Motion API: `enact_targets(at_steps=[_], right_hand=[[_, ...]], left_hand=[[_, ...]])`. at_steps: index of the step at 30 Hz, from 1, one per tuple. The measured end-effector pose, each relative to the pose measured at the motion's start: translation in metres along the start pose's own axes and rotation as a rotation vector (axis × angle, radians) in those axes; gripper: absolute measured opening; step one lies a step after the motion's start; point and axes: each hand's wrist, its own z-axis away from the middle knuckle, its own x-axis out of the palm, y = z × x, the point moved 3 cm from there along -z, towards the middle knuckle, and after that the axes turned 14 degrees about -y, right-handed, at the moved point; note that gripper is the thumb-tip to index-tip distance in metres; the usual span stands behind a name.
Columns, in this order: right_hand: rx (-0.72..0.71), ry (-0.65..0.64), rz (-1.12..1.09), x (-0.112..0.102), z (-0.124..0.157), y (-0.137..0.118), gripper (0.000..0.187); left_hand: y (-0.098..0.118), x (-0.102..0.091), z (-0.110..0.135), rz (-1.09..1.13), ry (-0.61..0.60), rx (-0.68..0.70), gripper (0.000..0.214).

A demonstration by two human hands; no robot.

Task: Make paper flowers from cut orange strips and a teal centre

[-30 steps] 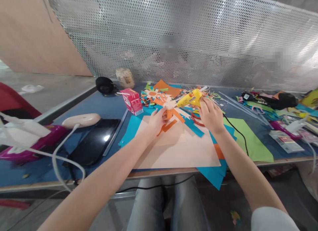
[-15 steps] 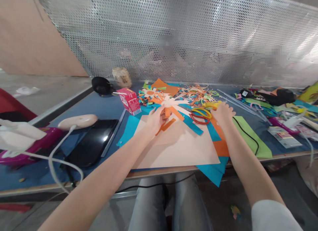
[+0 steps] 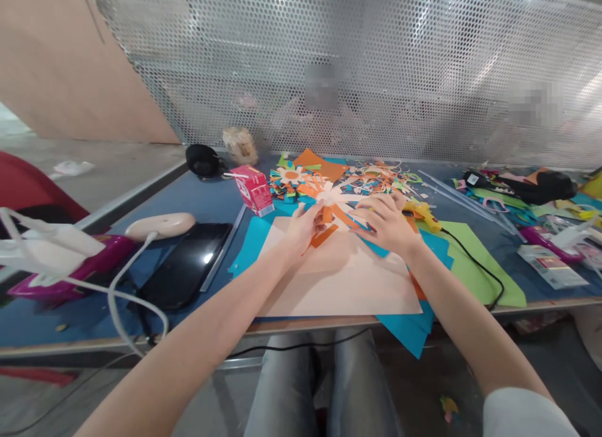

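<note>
Since 0.5 s ago R hand [image 3: 388, 222] has left the glue gun [image 3: 423, 212] and come back in to the paper flower [image 3: 332, 204]; gun now lies on the table just at that hand's 3 o'clock. L to R: black tablet [image 3: 185, 264] at my 9, red carton [image 3: 254, 189] approx 11. L hand [image 3: 301, 227] is closed on the flower's orange strips, over the peach sheet [image 3: 338, 280]. R hand half open, fingertips on the flower; can't tell if it grips. Green sheet [image 3: 475, 271] at 3, w/ the gun's cable across it.
</note>
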Motion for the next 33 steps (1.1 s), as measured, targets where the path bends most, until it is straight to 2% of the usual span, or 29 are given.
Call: enact_targets(at_steps=[3, 6, 9, 13, 17, 21, 27, 33], right_hand=[[0.035, 0.036, -0.053, -0.004, 0.002, 0.006, 0.024], [0.102, 0.009, -0.089, -0.004, 0.001, 0.006, 0.025], [0.147, -0.016, -0.109, -0.003, -0.002, 0.0, 0.029], [0.227, 0.014, -0.138, -0.005, -0.003, -0.004, 0.033], [0.353, 0.039, -0.141, -0.003, -0.002, 0.0, 0.047], [0.387, 0.079, -0.143, 0.002, 0.001, 0.006, 0.054], [0.456, 0.018, -0.195, 0.007, 0.002, 0.008, 0.061], [0.48, 0.005, -0.205, 0.008, 0.001, 0.007, 0.064]], left_hand=[[-0.003, -0.003, -0.001, -0.067, -0.009, 0.028, 0.036], [-0.007, -0.003, 0.001, -0.136, -0.019, 0.048, 0.037], [-0.011, 0.003, 0.006, -0.174, -0.091, 0.012, 0.034], [-0.013, 0.009, 0.011, -0.235, -0.178, -0.014, 0.031], [-0.011, 0.009, 0.01, -0.277, -0.156, -0.005, 0.031], [-0.009, 0.006, 0.01, -0.313, -0.157, 0.019, 0.033], [-0.012, 0.002, 0.008, -0.318, -0.148, 0.017, 0.033], [-0.011, 0.008, 0.011, -0.281, -0.145, 0.002, 0.031]])
